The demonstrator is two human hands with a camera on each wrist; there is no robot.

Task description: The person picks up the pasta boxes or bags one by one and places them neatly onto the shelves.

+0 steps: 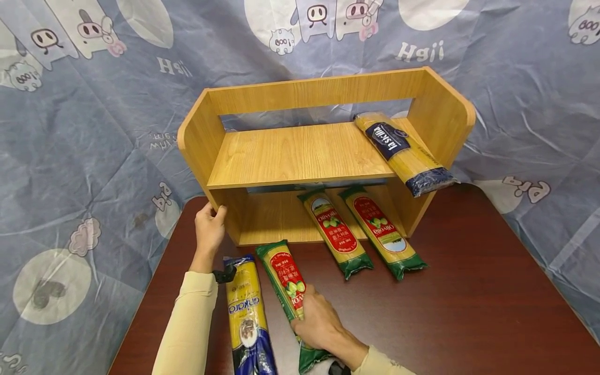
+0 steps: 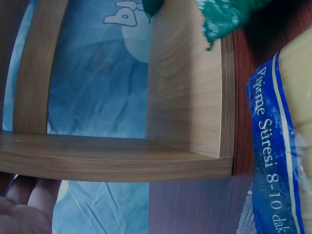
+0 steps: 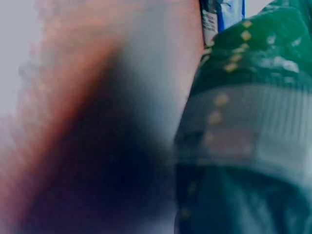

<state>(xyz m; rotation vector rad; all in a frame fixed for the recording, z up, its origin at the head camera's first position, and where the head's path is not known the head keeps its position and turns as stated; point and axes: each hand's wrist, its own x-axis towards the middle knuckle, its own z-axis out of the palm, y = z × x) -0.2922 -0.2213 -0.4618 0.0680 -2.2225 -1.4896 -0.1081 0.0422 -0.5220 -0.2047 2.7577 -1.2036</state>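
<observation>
My right hand (image 1: 313, 319) grips a green and red spaghetti pack (image 1: 284, 273) that lies flat on the dark table, near its lower end. In the right wrist view that pack's green end (image 3: 248, 136) fills the right side, blurred. My left hand (image 1: 209, 228) holds the lower front edge of the left side panel of a wooden two-tier shelf (image 1: 300, 153), thumb at the front. In the left wrist view its fingers (image 2: 24, 209) lie against the panel's outer face. Between my arms lies a yellow and blue pasta pack (image 1: 246, 317), also at the right of the left wrist view (image 2: 285, 146).
Two green and red pasta packs (image 1: 335, 232) (image 1: 382, 232) lie on the lower shelf, ends sticking out over the brown table (image 1: 469, 302). A yellow and navy pack (image 1: 403, 151) lies on the upper shelf at the right. A printed blue cloth (image 1: 94, 156) hangs behind.
</observation>
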